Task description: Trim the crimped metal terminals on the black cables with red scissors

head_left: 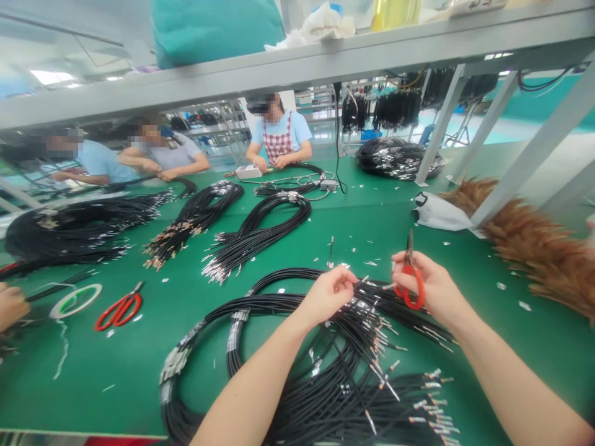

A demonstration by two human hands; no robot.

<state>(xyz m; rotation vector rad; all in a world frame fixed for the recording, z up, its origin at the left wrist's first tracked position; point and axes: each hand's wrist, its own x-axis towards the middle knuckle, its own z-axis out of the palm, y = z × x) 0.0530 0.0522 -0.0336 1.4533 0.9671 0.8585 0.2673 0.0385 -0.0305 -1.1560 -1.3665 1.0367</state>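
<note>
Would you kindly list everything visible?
Table: one, green, centre
Cable bundles: several, black, on table
Scissors: two pairs, red, right hand and table
Ring: one, white, left
Boxes: two, pale, far side
Bag: one, white, right
Feathery pile: one, brown, right
Shelf: one, grey, overhead
Sack: one, teal, on shelf
Container: one, yellow, on shelf
Cloth: one, white, on shelf
Hanging cables: many, black, background
Workers: three, mostly in blue, far side
Another's hand: one, bare, left edge
Left hand: one, bare, at cable bundles
Right hand: one, bare, around scissors
</note>
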